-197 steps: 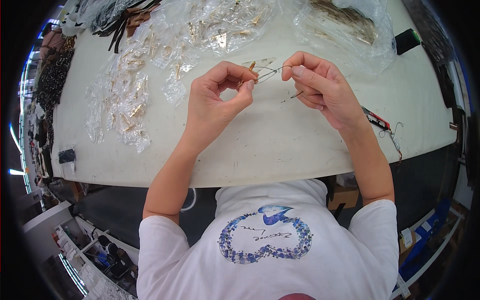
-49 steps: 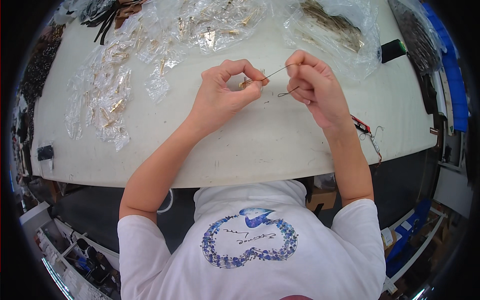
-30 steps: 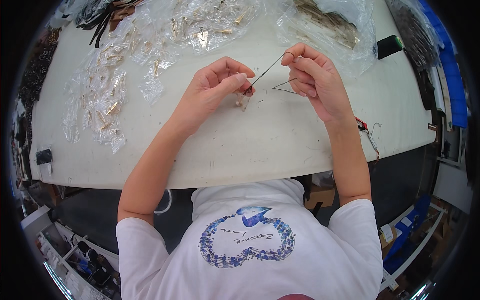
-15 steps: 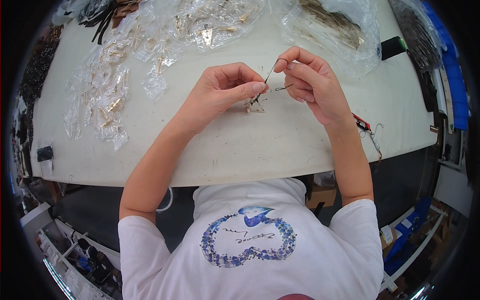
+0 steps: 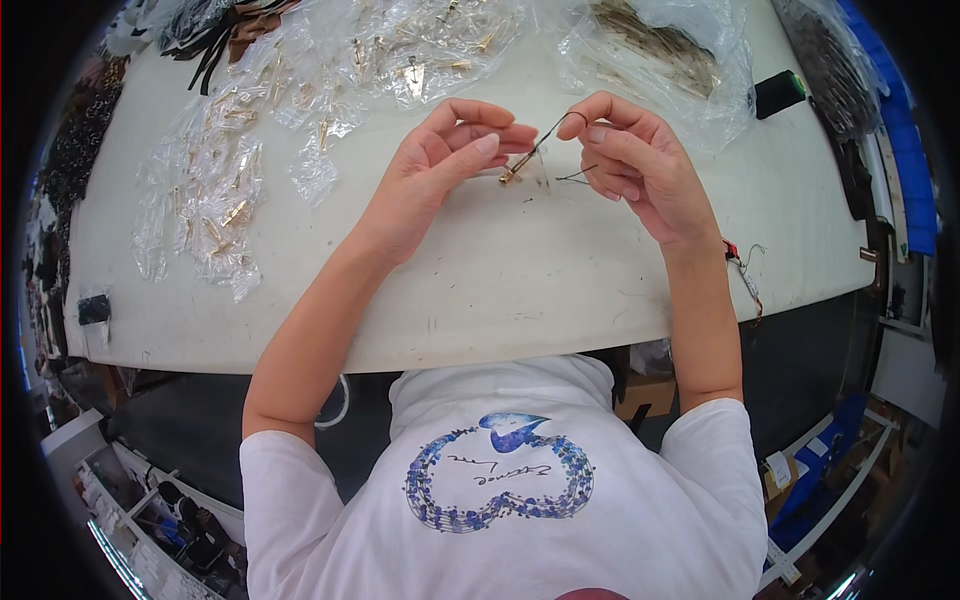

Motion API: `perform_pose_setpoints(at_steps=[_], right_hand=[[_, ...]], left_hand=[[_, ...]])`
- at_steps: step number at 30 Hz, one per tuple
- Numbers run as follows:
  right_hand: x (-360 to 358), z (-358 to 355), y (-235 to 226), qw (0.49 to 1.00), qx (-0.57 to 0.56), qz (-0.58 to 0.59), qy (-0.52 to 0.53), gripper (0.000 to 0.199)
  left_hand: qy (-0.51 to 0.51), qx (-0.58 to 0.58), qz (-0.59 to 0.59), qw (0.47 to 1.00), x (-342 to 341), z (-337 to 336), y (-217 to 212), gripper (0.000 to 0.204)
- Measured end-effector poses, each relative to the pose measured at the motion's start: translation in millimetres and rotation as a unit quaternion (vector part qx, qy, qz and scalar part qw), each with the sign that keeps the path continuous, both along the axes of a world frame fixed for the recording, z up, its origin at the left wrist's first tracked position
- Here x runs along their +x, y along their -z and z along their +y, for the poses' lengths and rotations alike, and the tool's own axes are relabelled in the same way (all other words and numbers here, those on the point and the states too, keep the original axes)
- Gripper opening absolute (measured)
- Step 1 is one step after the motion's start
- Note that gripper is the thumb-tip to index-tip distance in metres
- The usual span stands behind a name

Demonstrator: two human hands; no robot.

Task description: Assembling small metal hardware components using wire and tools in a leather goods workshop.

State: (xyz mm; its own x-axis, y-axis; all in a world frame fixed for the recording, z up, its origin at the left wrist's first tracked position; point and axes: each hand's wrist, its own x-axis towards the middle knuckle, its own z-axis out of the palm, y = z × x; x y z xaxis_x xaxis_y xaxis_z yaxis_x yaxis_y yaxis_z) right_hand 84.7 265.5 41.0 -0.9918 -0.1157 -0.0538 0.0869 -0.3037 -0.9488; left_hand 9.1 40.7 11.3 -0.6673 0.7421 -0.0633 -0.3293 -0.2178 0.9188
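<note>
My right hand (image 5: 640, 165) is closed on a thin black cord (image 5: 562, 126), pulled taut from its index finger. The cord leads down left to a small gold metal piece (image 5: 507, 177), which sits just off the table with a bit of clear plastic beside it. A loose, thin dark end (image 5: 572, 179) sticks out from under the right hand's lower fingers. My left hand (image 5: 440, 165) has its fingers apart, thumb away from the fingertips. Those fingertips are right beside the gold piece and cord; whether they touch is hard to tell.
Clear plastic bags (image 5: 215, 215) with gold metal pieces lie at left and far centre. Another bag (image 5: 650, 60) with dark strips lies far right, near a black thread spool (image 5: 780, 94). A small red-handled tool (image 5: 740, 265) is by my right forearm. The pale tabletop (image 5: 520, 300) has a rounded front edge.
My left hand has let go of the cord and moved slightly up and left, its fingers opening. The gold piece now shows on the cord. The right hand has shifted slightly right.
</note>
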Motion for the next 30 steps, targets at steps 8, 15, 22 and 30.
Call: perform_pose_setpoints(at_steps=[8,15,22,30], right_hand=[[1,-10,-10,0.997,0.039,0.021,-0.063,0.018],[12,18,-43,0.983,0.176,0.050,0.027,0.013],[25,85,-64,0.869,0.475,0.033,0.134,0.029],[80,110,-45,0.725,0.666,0.009,0.174,0.019]], left_hand=[[0.010,-0.080,0.223,0.972,7,8,16,0.025],[0.020,-0.050,0.085,0.995,0,-13,-3,0.020],[0.062,-0.200,0.088,0.974,-6,-37,-21,0.021],[0.035,-0.285,0.115,0.951,-11,-56,-15,0.021]])
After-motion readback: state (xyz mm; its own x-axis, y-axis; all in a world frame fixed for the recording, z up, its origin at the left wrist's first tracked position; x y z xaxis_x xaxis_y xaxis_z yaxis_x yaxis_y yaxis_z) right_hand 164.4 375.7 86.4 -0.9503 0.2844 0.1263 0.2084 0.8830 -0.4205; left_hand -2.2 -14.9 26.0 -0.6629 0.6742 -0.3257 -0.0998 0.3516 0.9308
